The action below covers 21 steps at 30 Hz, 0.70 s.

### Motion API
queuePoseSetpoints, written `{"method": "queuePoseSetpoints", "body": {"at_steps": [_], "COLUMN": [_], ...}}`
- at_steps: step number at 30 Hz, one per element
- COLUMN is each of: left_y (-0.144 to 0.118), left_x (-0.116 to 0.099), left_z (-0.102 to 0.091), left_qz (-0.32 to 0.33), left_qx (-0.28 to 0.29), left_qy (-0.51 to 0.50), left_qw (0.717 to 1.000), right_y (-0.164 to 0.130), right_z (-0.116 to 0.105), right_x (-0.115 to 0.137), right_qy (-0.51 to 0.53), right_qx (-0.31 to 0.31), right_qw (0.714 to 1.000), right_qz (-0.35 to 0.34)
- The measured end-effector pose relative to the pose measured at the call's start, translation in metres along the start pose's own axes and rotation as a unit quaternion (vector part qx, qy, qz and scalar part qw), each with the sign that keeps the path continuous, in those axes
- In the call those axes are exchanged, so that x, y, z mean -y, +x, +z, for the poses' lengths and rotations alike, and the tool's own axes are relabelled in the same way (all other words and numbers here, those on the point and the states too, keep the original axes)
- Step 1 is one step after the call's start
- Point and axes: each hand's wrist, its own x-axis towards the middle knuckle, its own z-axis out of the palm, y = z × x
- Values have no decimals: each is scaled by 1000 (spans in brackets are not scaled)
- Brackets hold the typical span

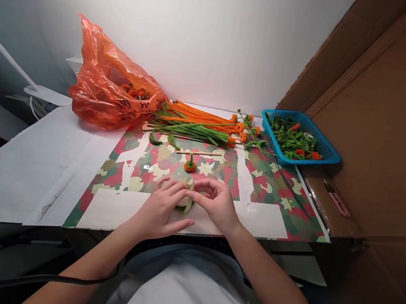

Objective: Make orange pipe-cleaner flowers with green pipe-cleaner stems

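My left hand point(161, 209) and my right hand point(215, 202) meet at the near edge of the table, both closed around a roll of pale green tape point(186, 200). The fingers cover most of the roll; only its rim and a green strip below show. Just beyond the hands lies a small orange flower with a green stem point(190, 164), and behind it a thin wooden stick point(199, 153). Further back lies a bundle of orange and green pipe cleaners point(195, 122).
A camouflage-patterned mat point(269, 185) covers the table. An orange plastic bag point(110, 85) sits at the back left. A blue basket point(328, 151) with green and orange pieces stands at the back right, against a cardboard wall point(390, 122). A pink cutter point(336, 198) lies on the right.
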Motion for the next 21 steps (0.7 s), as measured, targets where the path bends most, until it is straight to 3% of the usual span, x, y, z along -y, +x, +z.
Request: {"method": "queuePoseSetpoints", "body": {"at_steps": [4, 7, 16, 21], "left_y": [-8, -9, -13, -10], "left_x": [-13, -23, -27, -30], "left_z": [2, 4, 12, 11], "left_qz": [-125, -182, -294, -312], "left_qx": [-139, -192, -186, -186], "left_qy": [-117, -180, -320, -328], "left_qw": [975, 947, 881, 872], "right_y": [-8, -9, -8, -8], "right_z": [2, 3, 7, 7], "right_x": [-9, -13, -12, -11], "right_qy": [-35, -58, -31, -34], "right_qx": [19, 31, 51, 46], "right_qw": [999, 998, 998, 998], "right_qz": [10, 16, 12, 3]}}
